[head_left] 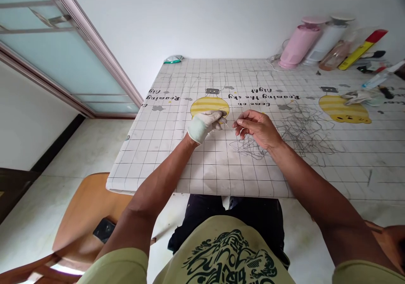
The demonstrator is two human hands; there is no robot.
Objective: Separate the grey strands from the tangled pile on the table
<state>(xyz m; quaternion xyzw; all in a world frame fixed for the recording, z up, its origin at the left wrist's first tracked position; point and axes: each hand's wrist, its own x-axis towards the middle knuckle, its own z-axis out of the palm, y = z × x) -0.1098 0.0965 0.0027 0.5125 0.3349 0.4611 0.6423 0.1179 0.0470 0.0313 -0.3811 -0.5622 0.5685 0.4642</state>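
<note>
My left hand (209,123), in a pale glove that ends at the wrist, is closed in a pinch over the table. A thin, shiny, needle-like piece (225,121) sticks out from its fingertips toward the right. Just across from it, my bare right hand (257,127) has its thumb and fingers drawn together; anything between them is too small to make out. Beneath and beside the right hand lies a loose tangle of thin dark strands (299,132), with a smaller clump (251,148) under the fingers.
A grid-patterned cloth (164,162) covers the table. More strands lie near its back edge. At the back right stand a pink cylinder (300,44), a white one (327,41) and a yellow-red box (362,50). A pale glove (367,96) lies right. A chair (85,204) holds a phone (104,230).
</note>
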